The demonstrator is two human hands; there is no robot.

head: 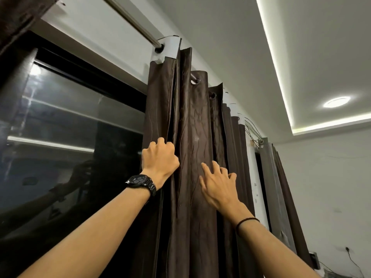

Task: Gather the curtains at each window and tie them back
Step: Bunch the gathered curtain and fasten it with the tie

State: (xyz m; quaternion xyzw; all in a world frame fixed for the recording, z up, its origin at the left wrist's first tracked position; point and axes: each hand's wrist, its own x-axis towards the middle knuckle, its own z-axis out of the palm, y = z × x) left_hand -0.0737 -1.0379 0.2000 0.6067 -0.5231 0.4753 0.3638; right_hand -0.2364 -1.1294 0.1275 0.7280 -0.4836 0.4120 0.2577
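Two bare forearms reach up from the lower edge of the view towards the window. The left hand (160,157), with a black wristwatch (141,182) on its wrist, is clenched: its fingers curl round the window-side edge of the brown curtain (192,121) and grip a fold of the cloth. The right hand (218,183), with a thin black band (247,221) on its wrist, grips nothing; its fingers are spread and only slightly bent, and they lie flat on the front of the same curtain, lower than and to the right of the left hand. The brown curtain hangs to the right of the window glass (70,127), bunched into several upright pleats. Its top is threaded by metal eyelets (212,95) onto the curtain rod (130,19), which passes through a white bracket (168,47) just above the first pleat. The rod to the left of the bracket is bare. No tie shows around the curtain within the view. The glass is dark and reflects an arm and strips of light. A further strip of dark cloth (18,17) hangs at the upper left corner. Farther right along the wall, a second curtain (281,187) hangs bunched, its grey lining showing. Overhead, a round ceiling lamp (336,101) and a lit cove strip (277,63) are on.
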